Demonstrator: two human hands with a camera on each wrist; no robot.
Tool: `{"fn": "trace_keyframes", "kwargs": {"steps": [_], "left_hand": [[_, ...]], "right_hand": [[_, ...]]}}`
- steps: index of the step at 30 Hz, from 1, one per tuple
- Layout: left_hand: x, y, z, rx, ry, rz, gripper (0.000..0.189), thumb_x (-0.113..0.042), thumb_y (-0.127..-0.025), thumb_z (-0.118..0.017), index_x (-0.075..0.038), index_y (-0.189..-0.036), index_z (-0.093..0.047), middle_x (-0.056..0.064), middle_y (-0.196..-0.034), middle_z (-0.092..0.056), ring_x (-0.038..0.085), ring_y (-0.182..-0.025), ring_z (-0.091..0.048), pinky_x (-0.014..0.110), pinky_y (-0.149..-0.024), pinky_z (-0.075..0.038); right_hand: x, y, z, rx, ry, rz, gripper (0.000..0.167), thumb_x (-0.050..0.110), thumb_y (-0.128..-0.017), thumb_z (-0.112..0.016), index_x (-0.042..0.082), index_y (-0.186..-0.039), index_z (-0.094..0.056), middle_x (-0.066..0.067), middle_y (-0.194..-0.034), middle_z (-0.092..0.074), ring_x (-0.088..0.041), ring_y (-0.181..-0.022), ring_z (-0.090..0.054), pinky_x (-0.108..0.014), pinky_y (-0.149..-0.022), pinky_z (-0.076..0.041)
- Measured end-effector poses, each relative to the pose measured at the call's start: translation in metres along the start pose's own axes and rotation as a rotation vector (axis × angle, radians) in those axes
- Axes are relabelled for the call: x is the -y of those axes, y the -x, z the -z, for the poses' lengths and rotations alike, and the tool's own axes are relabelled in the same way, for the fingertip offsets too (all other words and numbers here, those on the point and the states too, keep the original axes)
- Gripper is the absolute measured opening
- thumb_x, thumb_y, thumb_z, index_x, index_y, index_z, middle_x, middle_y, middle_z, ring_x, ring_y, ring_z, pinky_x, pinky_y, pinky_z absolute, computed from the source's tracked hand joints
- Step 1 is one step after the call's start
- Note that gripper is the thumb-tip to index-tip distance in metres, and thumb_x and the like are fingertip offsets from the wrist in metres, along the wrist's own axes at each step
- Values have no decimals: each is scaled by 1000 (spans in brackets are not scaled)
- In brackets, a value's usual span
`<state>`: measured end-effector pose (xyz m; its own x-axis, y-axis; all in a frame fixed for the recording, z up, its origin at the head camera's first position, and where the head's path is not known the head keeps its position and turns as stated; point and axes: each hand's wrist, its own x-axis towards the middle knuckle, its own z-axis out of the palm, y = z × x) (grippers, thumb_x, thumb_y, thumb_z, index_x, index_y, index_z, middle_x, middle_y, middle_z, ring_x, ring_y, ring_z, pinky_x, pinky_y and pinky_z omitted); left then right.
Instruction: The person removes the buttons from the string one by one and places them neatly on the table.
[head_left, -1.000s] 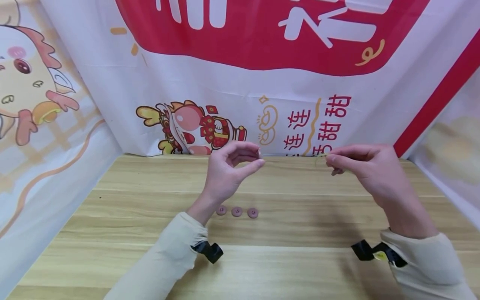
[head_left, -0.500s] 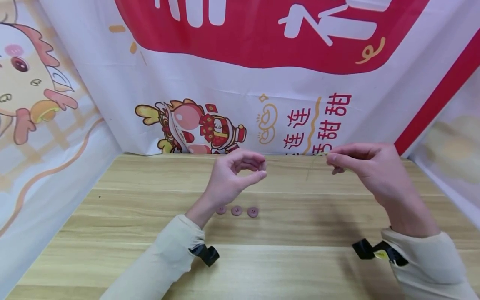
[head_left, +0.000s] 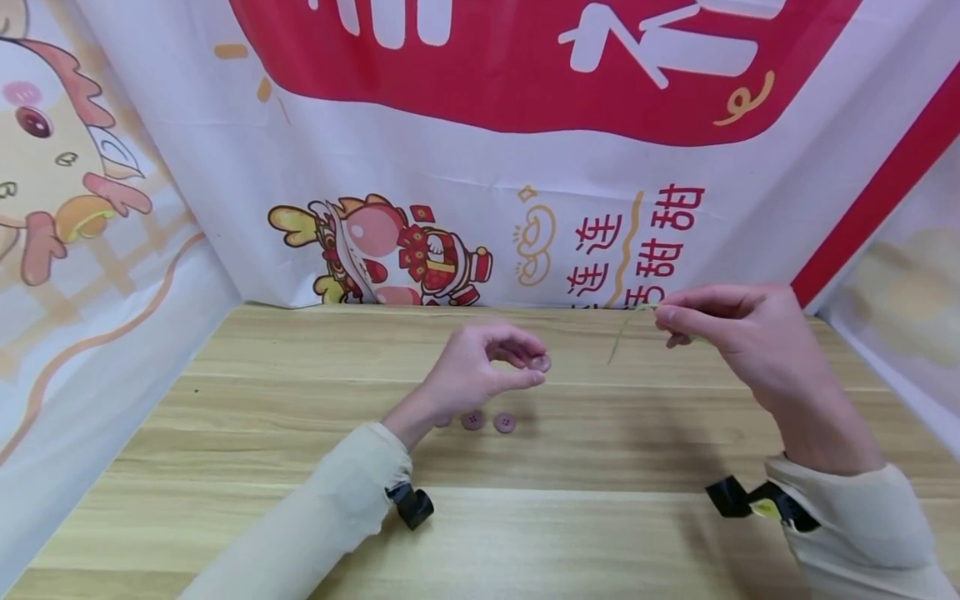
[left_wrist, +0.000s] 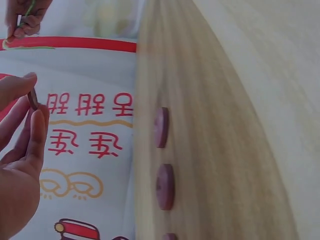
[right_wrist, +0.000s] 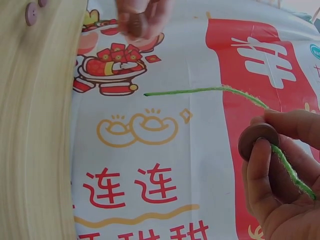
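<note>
Between thumb and fingers my left hand (head_left: 476, 367) pinches a mauve four-hole-style button (left_wrist: 33, 99), raised over the table. My right hand (head_left: 742, 342), higher and to the right, pinches a green string (right_wrist: 190, 91) together with another round button (right_wrist: 257, 141). In the right wrist view the string passes by this button, one end reaching out past the fingers and the other running back over the palm. From the head, that free end droops toward the table. Below the left hand, three matching buttons (head_left: 472, 421) lie in a row, the leftmost partly hidden by the wrist.
The wooden table (head_left: 600, 533) ends at a white and red printed cloth (head_left: 450, 158) hung as a back wall. More printed cloth (head_left: 120, 200) closes off the left side. Black wrist straps (head_left: 411, 504) sit on both sleeves.
My left hand has lowered and shifted a little right with its button, away from the string. The string's free end now hangs down from my right hand, which has barely moved.
</note>
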<state>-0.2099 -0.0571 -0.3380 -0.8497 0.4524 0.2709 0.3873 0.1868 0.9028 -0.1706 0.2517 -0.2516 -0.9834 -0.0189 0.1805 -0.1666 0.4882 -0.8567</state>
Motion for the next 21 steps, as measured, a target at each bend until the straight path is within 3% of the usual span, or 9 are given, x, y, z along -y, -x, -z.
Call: {"fn": "trace_keyframes", "kwargs": {"steps": [5,10,15,18,21], "left_hand": [[9,-4,-4,114,-44,128,27,-10,-86,-88,-9,-112,-80,3,-102,-81,13,-89,-73,28,-84,-63],[16,-7,-10,212,-75,188,24,-6,-85,-88,-5,-107,-80,4,-99,-81,11,-84,-72,23,-78,-62],[21,-6,-15,285,-53,280,21,-2,-83,-89,-9,-101,-80,1,-91,-80,9,-77,-68,22,-58,-56],[23,-6,-16,312,-59,300,20,-2,-83,-89,-9,-99,-80,1,-89,-79,9,-73,-67,23,-53,-54],[24,-6,-16,329,-127,270,19,-4,-82,-91,-9,-97,-80,1,-86,-79,9,-71,-67,23,-55,-55]], "right_hand": [[1,0,0,8,-5,6,28,32,-96,-80,13,-116,-82,13,-90,-81,-12,-79,-75,-19,-78,-59],[1,1,-1,21,0,5,29,34,-97,-80,13,-117,-82,13,-90,-81,-11,-80,-75,-19,-80,-58],[2,2,-2,28,3,7,28,34,-96,-80,13,-115,-82,12,-89,-81,-12,-81,-75,-19,-80,-58],[2,2,-2,33,7,3,30,35,-97,-80,12,-116,-81,11,-89,-82,-12,-81,-75,-19,-80,-58],[3,3,-2,38,15,2,32,35,-97,-79,10,-118,-81,11,-89,-81,-13,-82,-75,-20,-81,-59]]}}
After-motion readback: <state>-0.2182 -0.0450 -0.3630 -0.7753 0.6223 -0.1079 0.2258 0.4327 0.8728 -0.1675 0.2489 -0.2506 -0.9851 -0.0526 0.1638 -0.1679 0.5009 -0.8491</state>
